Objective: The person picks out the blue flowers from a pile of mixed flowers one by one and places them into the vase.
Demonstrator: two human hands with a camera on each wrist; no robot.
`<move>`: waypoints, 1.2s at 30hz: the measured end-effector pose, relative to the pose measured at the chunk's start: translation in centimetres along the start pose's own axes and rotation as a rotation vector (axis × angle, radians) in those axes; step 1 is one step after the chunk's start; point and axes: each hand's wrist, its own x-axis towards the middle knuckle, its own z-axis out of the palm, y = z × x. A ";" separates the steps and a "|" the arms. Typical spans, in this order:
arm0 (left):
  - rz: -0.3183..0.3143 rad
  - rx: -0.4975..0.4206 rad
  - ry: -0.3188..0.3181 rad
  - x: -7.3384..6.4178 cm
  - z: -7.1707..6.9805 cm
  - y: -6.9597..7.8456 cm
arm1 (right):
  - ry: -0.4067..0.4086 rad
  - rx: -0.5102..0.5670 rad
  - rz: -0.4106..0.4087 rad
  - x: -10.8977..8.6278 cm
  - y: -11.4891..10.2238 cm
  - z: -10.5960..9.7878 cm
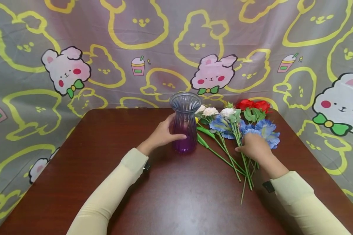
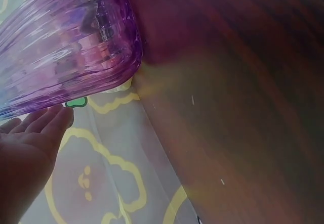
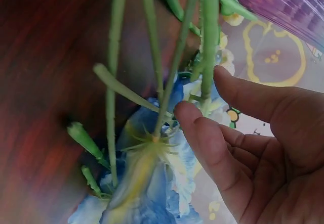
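Note:
A ribbed glass vase (image 1: 184, 130), clear grey at its flared top and purple below, stands upright on the table. My left hand (image 1: 164, 132) holds its side, thumb across the front and fingers behind; in the left wrist view the fingertips (image 2: 63, 115) lie along the glass. Over the flowers hovers my right hand (image 1: 255, 147), close to the green stems (image 3: 207, 47). Its thumb and forefinger stand apart at either side of one stem, with no firm grip visible. Blue flowers (image 1: 267, 130) lie beneath and beside this hand, partly covered by it.
Pale cream and white roses (image 1: 210, 111) lie behind the blue flowers, with red flowers (image 1: 254, 106) at the back right. Bare stems (image 1: 244, 187) point toward the table's front. A patterned curtain (image 1: 161, 29) hangs behind the brown table (image 1: 176, 202).

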 end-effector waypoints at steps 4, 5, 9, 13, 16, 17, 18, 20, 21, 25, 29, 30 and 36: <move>0.019 0.013 0.014 0.1 0.1 -0.1 | -0.008 -0.019 0.001 0.1 0.2 0.3; 0.023 0.012 0.017 0.1 0.2 -0.1 | -0.009 -0.023 0.000 0.1 0.2 0.4; 0.029 0.006 0.027 0.1 0.3 -0.2 | -0.012 -0.023 -0.014 0.1 0.2 0.7; 0.028 0.003 0.033 0.1 0.3 -0.3 | -0.011 -0.015 -0.018 0.0 0.1 0.8; 0.029 -0.003 0.033 0.1 0.4 -0.4 | -0.003 -0.007 -0.017 -0.1 0.1 0.8; 0.029 -0.005 0.033 0.1 0.4 -0.4 | -0.001 -0.003 -0.016 -0.1 0.1 0.8; 0.031 -0.008 0.031 0.1 0.4 -0.4 | 0.002 -0.001 -0.018 -0.2 0.1 0.8; 0.031 -0.010 0.030 0.1 0.4 -0.4 | 0.015 0.004 -0.027 -0.2 0.1 0.8; 0.031 -0.011 0.030 0.1 0.4 -0.4 | 0.022 0.007 -0.030 -0.3 0.1 0.8; 0.032 -0.011 0.030 0.0 0.4 -0.3 | 0.048 0.031 -0.038 -0.5 0.1 0.6; 0.026 -0.012 0.029 -0.1 0.4 -0.3 | 0.078 0.045 -0.040 -0.6 0.1 0.4; 0.024 -0.013 0.028 -0.1 0.4 -0.3 | 0.083 0.046 -0.039 -0.7 0.1 0.4; 0.023 -0.018 0.026 0.1 0.4 -0.4 | 0.098 0.056 -0.031 -0.8 -0.1 -0.3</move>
